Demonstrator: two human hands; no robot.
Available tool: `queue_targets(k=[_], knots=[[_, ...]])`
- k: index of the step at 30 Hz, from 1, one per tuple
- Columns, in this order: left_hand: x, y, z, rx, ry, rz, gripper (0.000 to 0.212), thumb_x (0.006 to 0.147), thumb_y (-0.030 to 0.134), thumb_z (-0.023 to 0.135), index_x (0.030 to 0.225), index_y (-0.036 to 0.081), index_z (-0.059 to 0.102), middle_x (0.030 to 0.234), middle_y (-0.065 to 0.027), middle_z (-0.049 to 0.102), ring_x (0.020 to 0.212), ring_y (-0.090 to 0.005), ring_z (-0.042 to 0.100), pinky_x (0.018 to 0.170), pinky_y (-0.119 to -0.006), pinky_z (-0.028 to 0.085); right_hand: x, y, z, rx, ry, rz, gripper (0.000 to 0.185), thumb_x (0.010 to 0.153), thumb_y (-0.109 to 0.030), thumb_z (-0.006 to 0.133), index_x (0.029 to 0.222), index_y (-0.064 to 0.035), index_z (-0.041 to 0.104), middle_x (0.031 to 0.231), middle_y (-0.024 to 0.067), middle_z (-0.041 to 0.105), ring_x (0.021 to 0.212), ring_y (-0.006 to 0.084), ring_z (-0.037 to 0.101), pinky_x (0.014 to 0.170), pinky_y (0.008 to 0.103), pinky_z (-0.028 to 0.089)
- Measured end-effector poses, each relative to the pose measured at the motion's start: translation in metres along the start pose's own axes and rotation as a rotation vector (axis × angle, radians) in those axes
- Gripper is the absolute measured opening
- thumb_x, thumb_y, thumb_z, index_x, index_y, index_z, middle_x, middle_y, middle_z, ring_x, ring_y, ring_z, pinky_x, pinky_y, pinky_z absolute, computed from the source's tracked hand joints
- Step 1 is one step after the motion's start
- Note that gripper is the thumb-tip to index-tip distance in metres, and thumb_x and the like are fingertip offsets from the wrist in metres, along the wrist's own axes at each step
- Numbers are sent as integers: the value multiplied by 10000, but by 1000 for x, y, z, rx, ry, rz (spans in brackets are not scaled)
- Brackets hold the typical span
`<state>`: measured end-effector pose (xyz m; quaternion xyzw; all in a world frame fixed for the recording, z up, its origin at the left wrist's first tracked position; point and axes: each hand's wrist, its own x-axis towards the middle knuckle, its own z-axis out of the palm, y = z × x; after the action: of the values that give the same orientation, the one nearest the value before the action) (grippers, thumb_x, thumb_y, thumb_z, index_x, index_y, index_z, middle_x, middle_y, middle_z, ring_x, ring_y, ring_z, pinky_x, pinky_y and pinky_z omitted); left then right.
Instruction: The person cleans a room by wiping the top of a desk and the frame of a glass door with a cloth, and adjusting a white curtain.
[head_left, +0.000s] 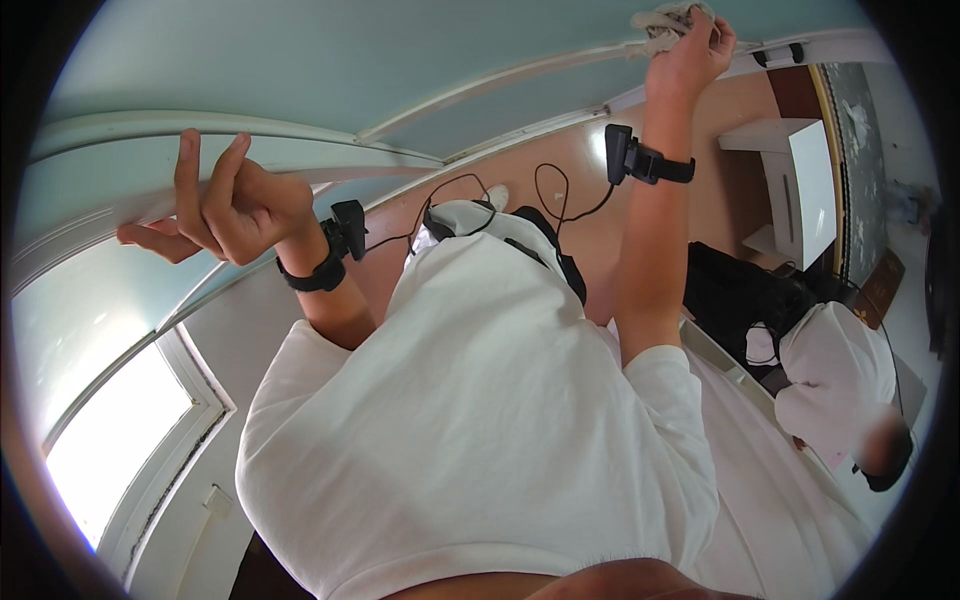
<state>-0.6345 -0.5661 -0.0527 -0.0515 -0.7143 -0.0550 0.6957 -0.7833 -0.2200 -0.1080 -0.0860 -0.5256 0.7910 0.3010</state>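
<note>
My right hand (697, 56) holds a crumpled, greyish-white cloth (666, 28) against or close to a pale green panel (465, 37), just above its white strip (517, 79). At the left, my left hand (240, 206) holds nothing, its fingers apart. It is in front of the panel's white vertical frame (337, 150); whether the fingers touch the frame I cannot tell. Each of my forearms wears a black wrist strap with a small device, the left one (322, 259) and the right one (645, 161), with thin black cables running down from them.
Behind me on the right, a person (832, 367) in a white top sits by a bed with a pale pink cover (750, 465). A white cabinet (795, 187) stands on the pinkish floor (585, 150). A bright window (135, 442) is at the lower left.
</note>
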Motion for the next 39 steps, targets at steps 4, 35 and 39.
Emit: queue_targets(k=[4,35,39], knots=[[4,5,4,5,-1,-1,261,676,-84,534,635,148,647,1029,-2,694,1411,-392,189,1150,-562,99,3,37,-5,-184,7,-190,270,869,-50,564,1085,-14,406,970,83,466,769,133,506,677,267,454],[5,2,-5,95,-6,49,213,798,-35,586,669,117,661,1051,-43,671,1353,-385,296,1139,-523,210,57,-4,41,-143,190,-567,130,872,-27,374,1002,-24,372,950,46,301,787,130,270,770,266,319],[2,0,-3,213,-18,62,218,792,-43,581,685,120,679,1072,-3,651,1331,-373,315,1111,-528,254,80,-83,69,-119,98,-628,253,834,22,406,1087,23,410,1052,138,433,869,177,433,828,306,382]])
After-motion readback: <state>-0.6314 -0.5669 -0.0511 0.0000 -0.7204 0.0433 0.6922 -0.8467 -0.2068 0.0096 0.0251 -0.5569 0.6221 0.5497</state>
